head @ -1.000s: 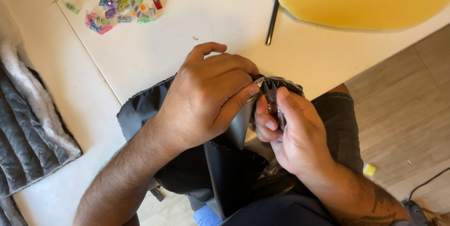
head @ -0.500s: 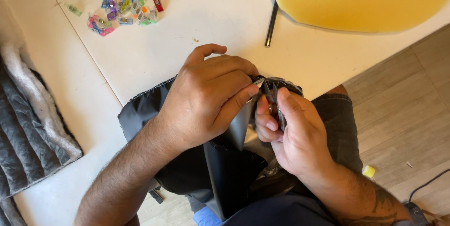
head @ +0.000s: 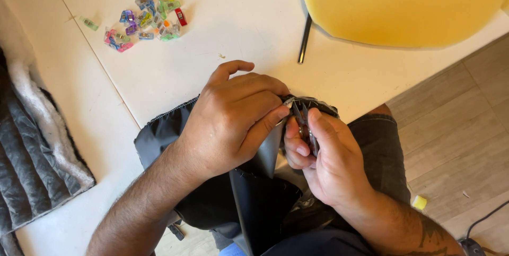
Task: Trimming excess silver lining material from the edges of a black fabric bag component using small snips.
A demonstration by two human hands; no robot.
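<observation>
A piece of black leather-like fabric (head: 159, 136) drapes over the edge of the white table (head: 244, 28) and down into my lap. My left hand (head: 233, 120) presses on it and pinches its bunched corner with fingers curled. My right hand (head: 323, 163) pinches the same folded corner (head: 313, 106) from the other side, thumb on top. The two hands touch at the fingertips. What lies between the fingers is mostly hidden.
A pile of small coloured plastic clips (head: 146, 14) lies at the far left of the table. A yellow foam sheet (head: 403, 4) covers the far right corner, with a thin black rod (head: 304, 38) beside it. Grey quilted padding (head: 32, 150) lies left. Wooden floor (head: 466, 128) on the right.
Both hands hold the same grip on the fabric corner; the view has shifted only slightly.
</observation>
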